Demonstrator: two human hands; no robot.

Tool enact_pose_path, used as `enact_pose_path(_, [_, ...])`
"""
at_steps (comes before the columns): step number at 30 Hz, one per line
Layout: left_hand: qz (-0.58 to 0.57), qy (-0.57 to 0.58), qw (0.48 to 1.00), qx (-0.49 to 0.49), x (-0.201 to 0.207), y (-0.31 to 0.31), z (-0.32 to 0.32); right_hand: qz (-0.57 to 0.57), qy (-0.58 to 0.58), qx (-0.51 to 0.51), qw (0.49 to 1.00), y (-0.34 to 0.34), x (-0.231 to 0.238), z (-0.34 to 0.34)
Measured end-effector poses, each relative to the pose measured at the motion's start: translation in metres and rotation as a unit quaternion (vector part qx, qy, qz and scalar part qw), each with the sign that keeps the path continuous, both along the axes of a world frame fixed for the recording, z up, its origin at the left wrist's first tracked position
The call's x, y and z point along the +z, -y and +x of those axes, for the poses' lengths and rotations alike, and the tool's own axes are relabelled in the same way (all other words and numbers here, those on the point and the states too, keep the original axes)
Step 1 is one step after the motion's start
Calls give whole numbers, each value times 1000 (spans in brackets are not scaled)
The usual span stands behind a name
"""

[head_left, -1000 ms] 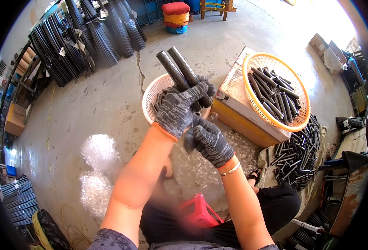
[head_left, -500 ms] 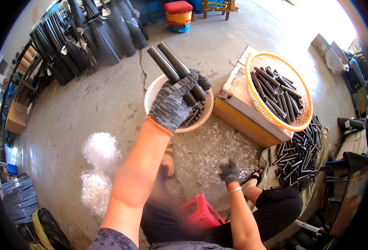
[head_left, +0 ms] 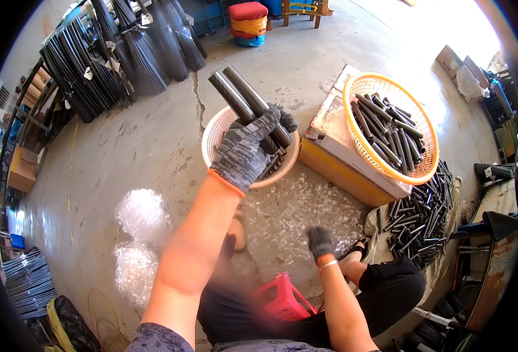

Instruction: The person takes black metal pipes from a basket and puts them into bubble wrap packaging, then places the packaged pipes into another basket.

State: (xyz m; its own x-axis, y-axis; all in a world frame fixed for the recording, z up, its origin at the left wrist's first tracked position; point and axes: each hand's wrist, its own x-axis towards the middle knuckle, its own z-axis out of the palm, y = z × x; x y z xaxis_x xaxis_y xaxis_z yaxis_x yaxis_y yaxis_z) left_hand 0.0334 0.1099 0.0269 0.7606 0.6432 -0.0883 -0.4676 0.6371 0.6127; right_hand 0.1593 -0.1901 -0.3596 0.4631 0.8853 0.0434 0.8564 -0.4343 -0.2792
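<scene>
My left hand (head_left: 244, 144), in a grey knitted glove with an orange cuff, is closed around two thick black tubes (head_left: 242, 95). The tubes lie side by side and slant up to the left. Below them is a pale pink perforated basket (head_left: 213, 141) with smaller black pieces inside, partly hidden by my hand. My right hand (head_left: 320, 242), in a matching glove, is lowered above the floor beside my foot. Its fingers point away and are too foreshortened to tell whether they hold anything. Small clear plastic scraps (head_left: 294, 214) lie around it.
An orange basket (head_left: 432, 126) of short black tubes rests on a cardboard box (head_left: 344, 170). More tubes (head_left: 417, 220) are heaped on a sheet at right. A pink stool (head_left: 282, 299) stands near my legs, clear plastic bundles (head_left: 141, 214) at left, and long black rods (head_left: 80, 70) at far left.
The right hand has shifted slightly left and its fingers look more drawn in. My left hand keeps its hold on the two tubes, nearly still.
</scene>
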Motion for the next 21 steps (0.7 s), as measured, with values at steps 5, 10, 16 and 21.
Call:
enact_pose_path(5, [16,-12,999,39,-3,-16,-34,-272,-317,-197,887,31,17,-53])
enact_pose_path(10, [18,0,1000,6,-5,-12,-28,81,-388,-160,904,-80,146,-44])
enact_pose_path(16, [5,-4,1000,-28,-6,-8,-22,233,-514,-112,818,-126,243,-31])
enact_pose_path(21, [-8,-50,999,-9,-21,-11,-27,18,-401,60,914,-78,226,-31])
